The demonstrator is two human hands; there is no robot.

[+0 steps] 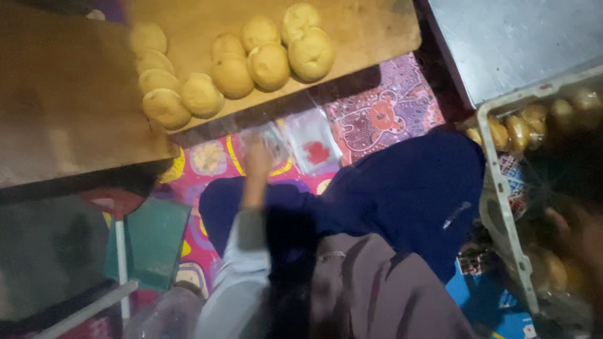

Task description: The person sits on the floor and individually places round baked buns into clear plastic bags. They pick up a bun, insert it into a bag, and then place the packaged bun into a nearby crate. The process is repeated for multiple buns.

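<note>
The fingers of the left hand (257,158), at the centre of the frame, rest on a clear plastic bag (267,139) lying flat on the floor cloth; the blur hides whether they pinch it or only press on it. To take one bag cleanly it seems best to slide a fingertip under the top edge and lift that sheet alone, since a second clear bag with a red patch (314,147) lies just beside it to the right. The right hand (581,235), at the right edge, is dark and smeared, near a white crate (502,182) of buns; its grip cannot be told. Above, round buns (232,63) sit on a wooden board (370,28). Below them spreads a bright patterned cloth (383,113) in a dim room.
</note>
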